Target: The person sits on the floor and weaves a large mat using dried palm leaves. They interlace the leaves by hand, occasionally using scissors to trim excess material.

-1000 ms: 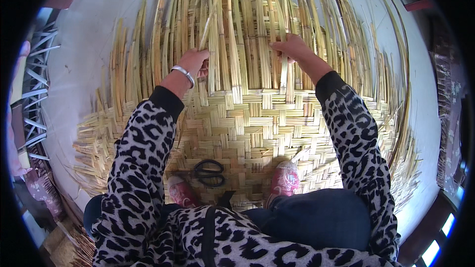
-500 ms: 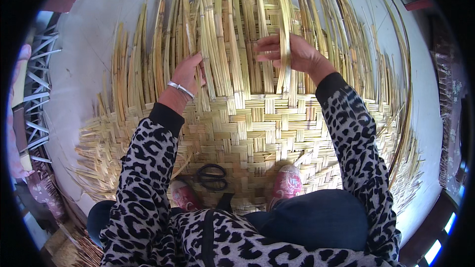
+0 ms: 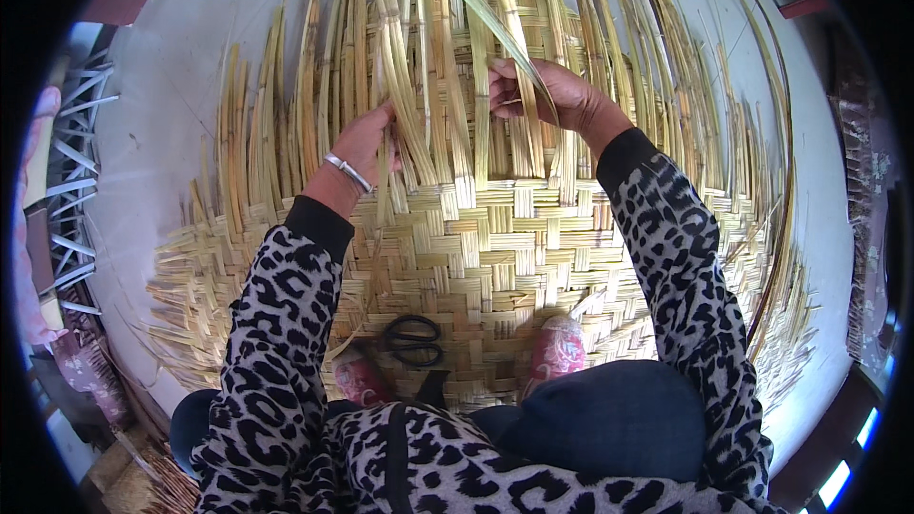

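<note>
A large woven mat of pale bamboo strips [image 3: 495, 257] lies on the floor under me, its far half still loose upright strips. My left hand [image 3: 367, 138], with a silver bracelet at the wrist, grips a bunch of loose strips [image 3: 409, 105] at the mat's woven edge. My right hand [image 3: 552, 95] holds one long strip [image 3: 476, 5] lifted and bent across the others. Both forearms wear leopard-print sleeves.
Black scissors [image 3: 411, 340] lie on the woven part between my two pink shoes [image 3: 557, 352]. The mat sits on a grey concrete floor [image 3: 171, 86]. A white metal rack [image 3: 71, 200] stands at the left. Loose strip ends fan out at both sides.
Both hands have moved farther up the loose strips. The right hand has lifted a long strip and swung it leftward over the others; the left hand has gathered a bunch.
</note>
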`<state>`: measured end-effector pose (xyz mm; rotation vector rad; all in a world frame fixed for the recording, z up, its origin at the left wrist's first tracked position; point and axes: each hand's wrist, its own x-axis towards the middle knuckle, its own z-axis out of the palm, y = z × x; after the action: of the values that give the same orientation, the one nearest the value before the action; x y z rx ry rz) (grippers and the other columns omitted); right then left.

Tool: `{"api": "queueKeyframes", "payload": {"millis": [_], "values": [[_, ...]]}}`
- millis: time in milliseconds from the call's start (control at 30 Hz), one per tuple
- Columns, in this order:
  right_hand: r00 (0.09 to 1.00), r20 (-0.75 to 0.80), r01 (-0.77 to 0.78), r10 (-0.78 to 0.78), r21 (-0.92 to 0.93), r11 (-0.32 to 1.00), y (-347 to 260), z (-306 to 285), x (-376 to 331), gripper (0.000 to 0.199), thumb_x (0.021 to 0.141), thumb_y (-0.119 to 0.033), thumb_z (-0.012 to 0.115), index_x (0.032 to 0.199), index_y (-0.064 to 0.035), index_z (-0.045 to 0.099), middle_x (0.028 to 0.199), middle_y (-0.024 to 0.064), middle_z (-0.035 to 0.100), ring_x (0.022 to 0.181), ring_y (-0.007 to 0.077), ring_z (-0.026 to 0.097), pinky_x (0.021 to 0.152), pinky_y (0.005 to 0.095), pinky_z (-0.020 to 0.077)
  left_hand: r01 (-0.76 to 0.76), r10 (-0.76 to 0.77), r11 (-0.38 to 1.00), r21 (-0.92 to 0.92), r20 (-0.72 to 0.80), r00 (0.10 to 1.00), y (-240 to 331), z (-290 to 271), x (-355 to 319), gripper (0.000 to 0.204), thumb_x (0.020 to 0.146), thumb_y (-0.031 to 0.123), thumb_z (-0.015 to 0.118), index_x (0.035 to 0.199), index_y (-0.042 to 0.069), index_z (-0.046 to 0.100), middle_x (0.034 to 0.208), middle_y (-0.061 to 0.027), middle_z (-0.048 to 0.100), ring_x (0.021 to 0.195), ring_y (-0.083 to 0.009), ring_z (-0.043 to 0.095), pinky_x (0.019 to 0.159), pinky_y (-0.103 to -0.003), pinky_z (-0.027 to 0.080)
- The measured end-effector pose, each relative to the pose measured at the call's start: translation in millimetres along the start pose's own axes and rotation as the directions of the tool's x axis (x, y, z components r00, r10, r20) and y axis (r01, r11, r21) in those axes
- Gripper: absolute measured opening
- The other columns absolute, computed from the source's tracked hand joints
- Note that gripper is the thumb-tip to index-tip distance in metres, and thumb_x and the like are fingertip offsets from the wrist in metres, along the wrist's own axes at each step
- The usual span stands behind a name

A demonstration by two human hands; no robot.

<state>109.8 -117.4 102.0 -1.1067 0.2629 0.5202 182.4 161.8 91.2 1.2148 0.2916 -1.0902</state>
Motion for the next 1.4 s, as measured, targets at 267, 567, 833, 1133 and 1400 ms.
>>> {"api": "queueKeyframes", "payload": {"millis": [267,567,833,1133,1400], "values": [[0.996,0.085,0.010,-0.013,0.035,0.999,-7,13,17,0.047,0.095,-0.038,0.061,0.123,0.0002,0.057,0.108,0.0147,0.069,0.093,0.0204,0.070,0.077,0.0303,0.0610,-0.059,-0.061,0.906,0.419,0.266,0.962,18,18,-7,0.025,0.090,0.024,0.068,0.106,0.004,0.066,0.087,-0.0047,0.064,0.080,-0.0152,0.062,0.071,-0.030,0.052],[0.925,-0.205,0.373,-0.319,0.339,0.864,-25,-13,38,0.027,0.097,-0.019,0.058,0.113,0.0036,0.058,0.097,0.0143,0.069,0.089,0.0227,0.070,0.080,0.0385,0.0623,-0.227,-0.125,0.687,0.690,0.421,0.898,36,23,2,0.032,0.089,0.030,0.071,0.105,0.003,0.069,0.088,-0.0052,0.068,0.085,-0.0137,0.064,0.075,-0.028,0.051],[0.780,-0.567,0.523,-0.265,0.358,0.774,31,-63,-67,0.025,0.102,-0.020,0.048,0.117,-0.0009,0.055,0.106,0.0125,0.064,0.101,0.0239,0.064,0.094,0.0378,0.0549,-0.081,-0.016,0.619,0.781,0.117,0.993,32,0,7,0.022,0.091,0.021,0.065,0.103,0.003,0.069,0.084,-0.0046,0.068,0.074,-0.0144,0.065,0.064,-0.029,0.053],[0.716,-0.676,0.570,-0.176,0.420,0.706,117,-70,-140,0.020,0.102,-0.020,0.050,0.109,-0.0031,0.058,0.109,0.0140,0.066,0.098,0.0253,0.066,0.092,0.0390,0.0557,-0.359,0.160,-0.076,0.930,0.367,0.916,49,-27,-10,0.028,0.088,0.029,0.063,0.078,0.003,0.068,0.065,-0.0122,0.064,0.060,-0.0250,0.062,0.062,-0.039,0.049],[0.635,-0.773,0.621,-0.015,0.498,0.605,122,-73,-147,0.018,0.101,-0.022,0.052,0.104,-0.0046,0.056,0.096,0.0116,0.065,0.084,0.0261,0.066,0.074,0.0417,0.0582,-0.090,0.037,0.021,0.996,0.089,0.995,12,-48,24,0.030,0.085,0.027,0.069,0.079,-0.002,0.065,0.065,-0.0114,0.063,0.062,-0.0199,0.062,0.062,-0.037,0.049]]}}
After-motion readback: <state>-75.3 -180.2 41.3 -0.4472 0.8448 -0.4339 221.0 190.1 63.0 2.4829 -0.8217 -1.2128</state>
